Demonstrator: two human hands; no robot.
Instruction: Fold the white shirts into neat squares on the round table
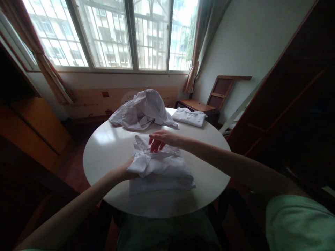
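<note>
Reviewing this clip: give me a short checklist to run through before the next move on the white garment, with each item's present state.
1. Left hand has the white garment by its left edge: ok.
2. Right hand rests on its far edge: ok.
3. Garment lies fully on the round table: ok.
4. Garment flat and smooth: not ok, bunched at the left.
5. Crumpled pile and folded shirt lie apart from it: ok.
6. Left hand's grip firm: cannot tell, fingers hidden.
</note>
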